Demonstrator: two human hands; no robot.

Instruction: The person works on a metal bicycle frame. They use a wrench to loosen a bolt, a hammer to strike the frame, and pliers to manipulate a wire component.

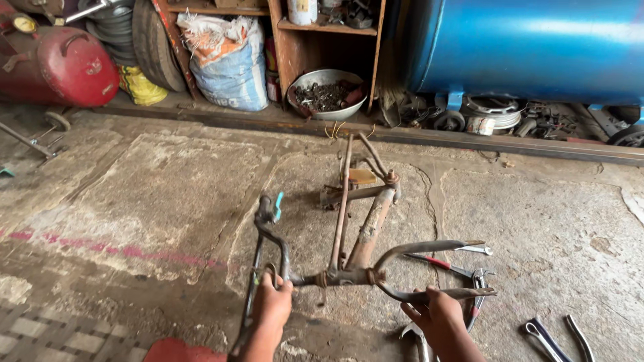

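Concrete floor [168,194] carried a rusty bicycle frame [355,234]; left hand [272,305] and right hand [439,315] each clenched its near tubes.

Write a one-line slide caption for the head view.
Two bare hands, left hand and right hand, grip a rusty bicycle frame lying on a cracked concrete floor, pliers beside it.

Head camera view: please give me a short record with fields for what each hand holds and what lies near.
left hand: grips the handlebar
right hand: holds the rusty bicycle frame at its fork end
floor: cracked concrete
near right hand: pliers, wrench
behind: metal bowl, blue tank, red tank, sack
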